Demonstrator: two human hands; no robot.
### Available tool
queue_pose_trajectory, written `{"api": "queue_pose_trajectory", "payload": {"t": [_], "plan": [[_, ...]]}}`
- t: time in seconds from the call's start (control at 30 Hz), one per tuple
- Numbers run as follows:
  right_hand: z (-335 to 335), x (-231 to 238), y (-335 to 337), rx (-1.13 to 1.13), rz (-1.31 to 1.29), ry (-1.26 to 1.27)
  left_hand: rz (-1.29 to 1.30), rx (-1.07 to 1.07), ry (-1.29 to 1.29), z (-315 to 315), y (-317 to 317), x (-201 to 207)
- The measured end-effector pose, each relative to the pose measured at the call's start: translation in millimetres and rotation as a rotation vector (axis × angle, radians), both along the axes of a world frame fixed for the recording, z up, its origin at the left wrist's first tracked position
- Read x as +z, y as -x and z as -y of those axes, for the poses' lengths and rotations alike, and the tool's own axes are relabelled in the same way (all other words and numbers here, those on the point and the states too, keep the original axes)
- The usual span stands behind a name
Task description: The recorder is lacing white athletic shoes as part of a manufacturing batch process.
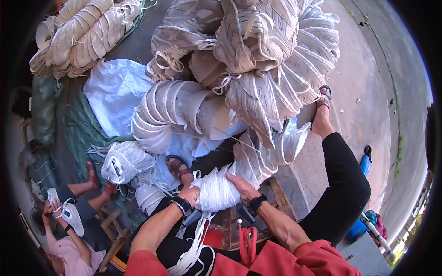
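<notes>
Left hand (190, 194): closed against the left end of the bundle; most fingertips are hidden.
Right hand (242, 187): cupped around the bundle's other end, thumb on top.
White shoe-upper bundle (217, 191): between both hands, above the lap, touching each palm.
Loose laces (198, 244): hanging from the bundle toward the black trousers (343, 184).
Nested grey-white uppers (251, 158): just beyond the right hand.
Curved row of white uppers (154, 110): farther ahead, left of centre, beside a white woven sack (115, 85).
Tied beige uppers (258, 39): heaped at the far side, near the right sandal (325, 96).
Co-worker in pink (73, 253): lower left, holding a single white upper (72, 220).
</notes>
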State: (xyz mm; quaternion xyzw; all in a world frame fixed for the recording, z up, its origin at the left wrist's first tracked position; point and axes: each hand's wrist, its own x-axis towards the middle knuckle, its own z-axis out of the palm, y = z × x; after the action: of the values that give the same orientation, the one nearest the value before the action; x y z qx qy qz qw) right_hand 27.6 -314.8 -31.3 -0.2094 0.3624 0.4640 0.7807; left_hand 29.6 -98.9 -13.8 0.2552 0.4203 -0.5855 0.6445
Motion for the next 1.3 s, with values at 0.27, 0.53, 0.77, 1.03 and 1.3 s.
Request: {"api": "queue_pose_trajectory", "payload": {"t": [0.27,0.53,0.77,1.03,1.3], "plan": [[-1,-2,1,0.014,-0.040,-0.008,-0.027,0.087,-0.073,6,2,-1],[6,15,-12,0.196,0.020,0.143,0.024,0.090,-0.182,30,-14,24],[38,23,-9,0.296,0.223,0.377,0.332,-0.227,-0.271,30,-1,31],[43,51,5,0.300,0.446,0.577,0.780,-0.300,-0.425,53,-13,108],[33,72,16,0.226,0.825,0.885,1.158,-0.668,-0.622,45,-31,151]]}}
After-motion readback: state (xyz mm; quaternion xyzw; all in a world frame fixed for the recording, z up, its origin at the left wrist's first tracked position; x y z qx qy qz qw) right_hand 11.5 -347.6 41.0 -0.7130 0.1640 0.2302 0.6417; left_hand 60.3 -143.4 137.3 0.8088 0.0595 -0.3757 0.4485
